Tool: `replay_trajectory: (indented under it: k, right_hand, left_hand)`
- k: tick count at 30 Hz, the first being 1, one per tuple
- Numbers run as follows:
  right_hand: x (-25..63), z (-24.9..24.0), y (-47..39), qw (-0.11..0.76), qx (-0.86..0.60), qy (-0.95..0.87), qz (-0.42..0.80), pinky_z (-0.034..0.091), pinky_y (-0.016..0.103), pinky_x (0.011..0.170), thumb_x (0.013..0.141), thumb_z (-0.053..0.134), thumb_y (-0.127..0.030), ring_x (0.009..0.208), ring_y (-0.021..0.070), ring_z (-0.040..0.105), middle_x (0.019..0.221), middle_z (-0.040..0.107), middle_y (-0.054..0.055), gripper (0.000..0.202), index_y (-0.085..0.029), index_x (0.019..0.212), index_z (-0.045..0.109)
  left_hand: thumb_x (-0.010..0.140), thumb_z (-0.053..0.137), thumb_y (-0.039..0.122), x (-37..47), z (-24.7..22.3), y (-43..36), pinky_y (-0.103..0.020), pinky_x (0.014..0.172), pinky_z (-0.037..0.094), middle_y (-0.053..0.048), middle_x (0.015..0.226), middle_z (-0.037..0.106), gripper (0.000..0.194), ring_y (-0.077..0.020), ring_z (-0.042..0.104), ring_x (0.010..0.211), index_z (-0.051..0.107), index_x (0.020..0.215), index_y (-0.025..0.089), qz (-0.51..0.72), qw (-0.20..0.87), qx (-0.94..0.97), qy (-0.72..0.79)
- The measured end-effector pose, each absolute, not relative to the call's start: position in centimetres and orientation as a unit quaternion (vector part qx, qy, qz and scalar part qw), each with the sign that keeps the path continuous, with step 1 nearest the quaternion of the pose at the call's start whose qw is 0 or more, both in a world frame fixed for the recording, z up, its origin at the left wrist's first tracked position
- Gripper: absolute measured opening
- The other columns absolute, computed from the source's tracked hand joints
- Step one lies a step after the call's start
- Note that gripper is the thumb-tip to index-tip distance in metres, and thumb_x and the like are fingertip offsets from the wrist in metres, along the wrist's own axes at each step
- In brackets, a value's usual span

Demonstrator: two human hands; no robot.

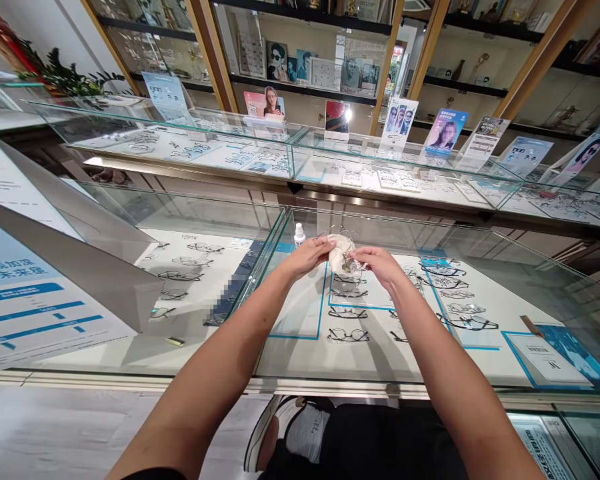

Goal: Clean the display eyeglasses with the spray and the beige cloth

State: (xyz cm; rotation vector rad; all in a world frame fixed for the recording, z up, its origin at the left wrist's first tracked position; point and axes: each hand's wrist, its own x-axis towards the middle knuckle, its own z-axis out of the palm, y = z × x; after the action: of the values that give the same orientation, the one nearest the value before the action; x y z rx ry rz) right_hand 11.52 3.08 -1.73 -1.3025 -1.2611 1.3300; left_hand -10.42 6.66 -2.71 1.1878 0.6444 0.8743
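Note:
Over the glass display case, my left hand (309,255) is closed on a cream cloth (338,247), thumb and fingers pinching its edge. My right hand (376,260) pinches a pair of thin-framed eyeglasses (351,265) against the cloth. Fine wire curves rise above the cloth, and part of the frame is hidden by the cloth and fingers. A small white bottle (299,233) with a white cap stands just beyond my left hand. Beneath my hands, several eyeglasses (349,335) lie in rows inside the case.
Folded printed cards (55,293) stand close by on the left. A second glass case (220,143) runs across the back, with upright advertising cards (445,131) on top. Shelves (310,83) line the wall. A glass divider (260,267) lies left of my hands.

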Motion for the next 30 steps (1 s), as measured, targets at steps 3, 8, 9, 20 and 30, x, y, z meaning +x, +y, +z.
replay_trajectory:
  k: [3, 8, 9, 20, 30]
  right_hand:
    - [11.5, -1.5, 2.9, 0.414, -0.521, -0.515, 0.540, 0.034, 0.033, 0.071, 0.053, 0.090, -0.052, 0.076, 0.0163, 0.051, 0.085, 0.077, 0.005, 0.040, -0.022, 0.077, 0.082]
    - [11.5, -1.3, 2.7, 0.393, -0.512, -0.532, 0.547, 0.033, 0.033, 0.072, 0.055, 0.090, -0.050, 0.074, 0.0156, 0.049, 0.080, 0.075, 0.004, 0.038, -0.021, 0.077, 0.083]
    - [11.4, -1.3, 2.7, 0.392, -0.512, -0.534, 0.547, 0.033, 0.033, 0.072, 0.056, 0.090, -0.050, 0.075, 0.0158, 0.049, 0.081, 0.075, 0.005, 0.037, -0.020, 0.077, 0.082]
    - [10.9, -1.6, 2.5, 0.383, -0.486, -0.540, 0.571, 0.032, 0.033, 0.071, 0.059, 0.086, -0.045, 0.074, 0.0156, 0.052, 0.080, 0.075, 0.005, 0.032, -0.019, 0.077, 0.082]
    - [11.5, -2.6, 3.3, 0.390, -0.504, -0.511, 0.577, 0.028, 0.033, 0.071, 0.058, 0.090, -0.046, 0.071, 0.0140, 0.046, 0.078, 0.073, 0.003, 0.031, -0.021, 0.075, 0.083]
  left_hand:
    - [0.083, 0.081, 0.055, -10.7, -2.8, 6.7, -0.025, 0.067, 0.044, -0.002, 0.077, 0.065, 0.041, -0.0124, 0.057, 0.069, 0.074, 0.090, 0.015, 0.381, 0.661, 0.566, 0.312]
    - [0.084, 0.079, 0.056, -10.9, -2.9, 6.9, -0.025, 0.058, 0.035, 0.000, 0.071, 0.061, 0.041, -0.0106, 0.048, 0.062, 0.075, 0.090, 0.016, 0.374, 0.623, 0.603, 0.328]
    - [0.084, 0.079, 0.055, -10.9, -2.9, 6.9, -0.025, 0.060, 0.037, -0.001, 0.075, 0.064, 0.040, -0.0114, 0.051, 0.065, 0.075, 0.092, 0.017, 0.381, 0.616, 0.604, 0.332]
    - [0.078, 0.086, 0.046, -9.9, -3.3, 6.3, -0.025, 0.069, 0.043, -0.003, 0.091, 0.071, 0.039, -0.0150, 0.062, 0.078, 0.069, 0.099, 0.018, 0.387, 0.637, 0.587, 0.318]
    - [0.076, 0.089, 0.043, -9.4, -2.8, 6.1, -0.025, 0.071, 0.040, -0.004, 0.088, 0.071, 0.043, -0.0136, 0.059, 0.077, 0.071, 0.100, 0.012, 0.374, 0.686, 0.572, 0.250]
